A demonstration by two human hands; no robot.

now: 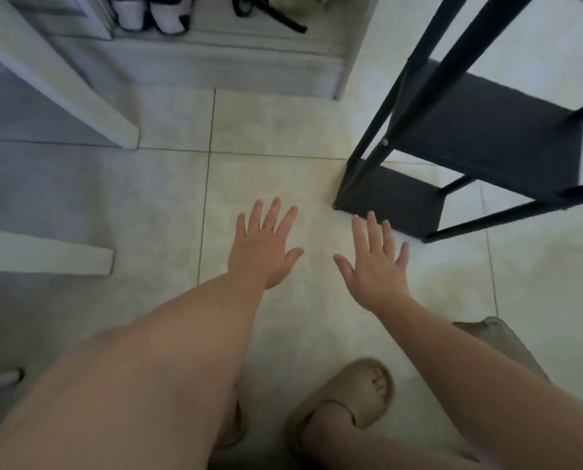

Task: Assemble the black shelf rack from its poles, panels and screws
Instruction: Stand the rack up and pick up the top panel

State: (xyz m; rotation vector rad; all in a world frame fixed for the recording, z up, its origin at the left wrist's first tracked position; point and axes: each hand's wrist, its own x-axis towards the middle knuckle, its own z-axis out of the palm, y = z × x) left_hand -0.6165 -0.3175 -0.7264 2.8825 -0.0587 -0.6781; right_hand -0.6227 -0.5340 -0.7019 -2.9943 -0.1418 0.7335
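The black shelf rack (480, 140) stands upright on the tiled floor at the right, with black poles and at least two dark panels one above the other; a silver screw head (384, 142) shows on a front pole. My left hand (264, 247) is stretched out flat over the floor, fingers spread, holding nothing. My right hand (375, 262) is spread the same way, just left of the rack's lowest panel and apart from it.
A white door frame (63, 83) and a white furniture leg (46, 256) are at the left. Shoes (154, 15) and a black strap (269, 11) lie on a raised step at the top. My sandalled foot (354, 398) is below my hands.
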